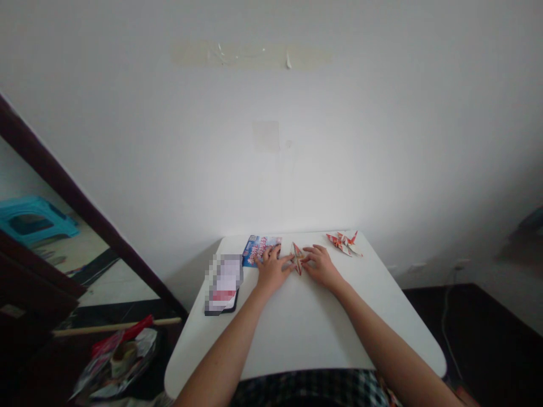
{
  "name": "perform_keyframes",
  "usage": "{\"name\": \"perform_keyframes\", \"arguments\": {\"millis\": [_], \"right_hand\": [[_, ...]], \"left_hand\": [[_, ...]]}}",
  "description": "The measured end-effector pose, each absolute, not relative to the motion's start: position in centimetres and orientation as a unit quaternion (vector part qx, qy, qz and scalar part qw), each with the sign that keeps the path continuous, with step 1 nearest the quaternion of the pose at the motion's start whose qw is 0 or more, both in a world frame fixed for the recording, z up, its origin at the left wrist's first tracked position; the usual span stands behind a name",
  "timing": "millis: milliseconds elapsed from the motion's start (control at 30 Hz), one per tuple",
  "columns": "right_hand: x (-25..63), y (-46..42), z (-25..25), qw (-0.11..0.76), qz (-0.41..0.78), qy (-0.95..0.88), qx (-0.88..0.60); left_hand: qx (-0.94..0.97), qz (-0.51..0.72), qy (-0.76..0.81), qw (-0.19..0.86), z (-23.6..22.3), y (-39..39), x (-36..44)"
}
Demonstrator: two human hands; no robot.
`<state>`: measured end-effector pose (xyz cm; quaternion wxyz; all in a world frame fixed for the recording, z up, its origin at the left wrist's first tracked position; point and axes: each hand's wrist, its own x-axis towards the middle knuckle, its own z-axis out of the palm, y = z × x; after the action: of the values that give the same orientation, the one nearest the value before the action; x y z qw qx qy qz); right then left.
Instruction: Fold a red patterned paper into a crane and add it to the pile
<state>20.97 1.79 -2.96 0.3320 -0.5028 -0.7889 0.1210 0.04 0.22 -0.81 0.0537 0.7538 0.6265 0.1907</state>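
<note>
A folded piece of red-patterned paper lies on the white table, near its far edge. My left hand rests flat beside the paper, fingertips pressing its left side. My right hand lies on the paper's right side, fingers bent down onto it. Both hands pin the paper against the tabletop.
Two finished paper cranes sit at the far right corner. A blue paper packet lies far left of my hands, a blurred flat object nearer. A white wall stands behind the table; bags, a stick and a blue stool are on the left.
</note>
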Motion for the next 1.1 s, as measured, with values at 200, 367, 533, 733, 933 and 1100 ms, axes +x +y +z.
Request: {"name": "perform_keyframes", "arguments": {"millis": [200,367,533,733,933,1100], "right_hand": [[21.0,1.7,-2.7,0.321,0.132,-0.807,-0.477],[21.0,1.6,-2.6,0.287,0.109,-0.808,-0.502],[21.0,1.5,-2.4,0.303,0.112,-0.813,-0.485],[20.8,1.2,-2.2,0.315,0.122,-0.822,-0.459],[20.7,1.4,-2.4,0.306,0.117,-0.817,-0.474],[20.7,1.3,-2.3,0.269,0.094,-0.826,-0.486]], "left_hand": [[0.758,0.183,0.624,0.055,-0.6,0.0,0.2],[0.751,0.182,0.631,0.069,0.0,-0.3,0.4],[0.747,0.185,0.634,0.073,0.3,-0.3,0.3],[0.746,0.178,0.637,0.079,-0.3,0.4,-0.3],[0.746,0.185,0.636,0.072,-0.6,0.6,-0.4],[0.747,0.192,0.632,0.080,-0.3,0.4,-0.3]]}}
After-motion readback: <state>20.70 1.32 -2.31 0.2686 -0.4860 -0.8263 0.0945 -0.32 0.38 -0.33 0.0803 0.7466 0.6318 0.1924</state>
